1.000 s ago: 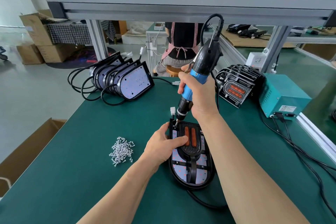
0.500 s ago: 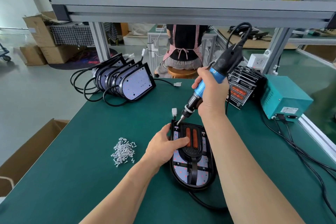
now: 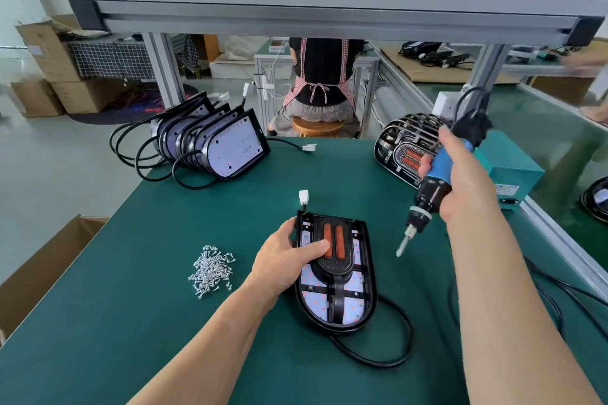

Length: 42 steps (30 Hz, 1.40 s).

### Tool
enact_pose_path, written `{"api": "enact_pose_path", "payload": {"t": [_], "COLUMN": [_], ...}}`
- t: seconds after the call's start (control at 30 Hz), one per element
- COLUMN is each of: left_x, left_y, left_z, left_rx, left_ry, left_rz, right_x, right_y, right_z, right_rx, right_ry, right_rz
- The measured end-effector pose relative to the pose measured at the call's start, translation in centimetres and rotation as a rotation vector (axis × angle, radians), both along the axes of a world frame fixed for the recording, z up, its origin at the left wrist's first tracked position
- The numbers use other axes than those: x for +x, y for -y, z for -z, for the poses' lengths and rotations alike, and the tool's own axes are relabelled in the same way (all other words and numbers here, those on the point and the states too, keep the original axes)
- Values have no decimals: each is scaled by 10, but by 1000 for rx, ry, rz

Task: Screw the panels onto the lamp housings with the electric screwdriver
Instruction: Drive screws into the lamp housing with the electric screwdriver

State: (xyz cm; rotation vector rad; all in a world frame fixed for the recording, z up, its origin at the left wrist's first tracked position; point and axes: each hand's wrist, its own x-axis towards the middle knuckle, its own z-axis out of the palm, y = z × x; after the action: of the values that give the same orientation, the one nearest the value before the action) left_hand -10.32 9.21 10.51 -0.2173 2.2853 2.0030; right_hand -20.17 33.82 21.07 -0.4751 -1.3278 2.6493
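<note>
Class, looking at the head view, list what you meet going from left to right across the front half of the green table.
pile of screws → left hand → lamp housing → electric screwdriver → teal power box

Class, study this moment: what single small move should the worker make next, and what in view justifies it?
Probably swing the electric screwdriver down to the far right corner of the panel. The right hand holds it with the bit in the air beside the lamp housing, touching nothing, while the left hand grips that housing's edge, thumb on the panel.
</note>
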Motion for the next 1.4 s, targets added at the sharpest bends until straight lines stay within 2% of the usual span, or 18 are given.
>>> {"api": "enact_pose_path", "payload": {"t": [0.07,0.2,0.37,0.6,0.77,0.83,0.9,0.97,1.07,1.27,1.4], "left_x": [1,3,6,7,6,6,7,7,8,5,5], "left_y": [0,1,2,2,3,3,3,3,5,8,8], "left_z": [-1,-3,-7,-7,-6,-4,-2,1,6,8,6], "left_rx": [2,4,22,14,-3,-2,7,23,52,99,108], "left_ry": [-6,-23,-38,-53,-55,-62,-80,-104,-141,-160,-160], "left_rz": [3,6,7,3,5,1,-6,-28,-48,-133,-146], "right_x": [0,3,1,8,19,31,49,69,95,121,120], "right_y": [-13,-16,-9,1,9,17,27,37,44,63,69], "right_z": [15,52,77,87,84,82,80,80,80,75,68], "right_rx": [149,630,854,1481,1699,1719,1606,1460,1418,1643,1551], "right_ry": [87,243,277,278,201,48,-145,-218,-142,21,48], "right_rz": [-113,-304,-286,-157,-131,-53,5,-39,-127,-433,-553]}}
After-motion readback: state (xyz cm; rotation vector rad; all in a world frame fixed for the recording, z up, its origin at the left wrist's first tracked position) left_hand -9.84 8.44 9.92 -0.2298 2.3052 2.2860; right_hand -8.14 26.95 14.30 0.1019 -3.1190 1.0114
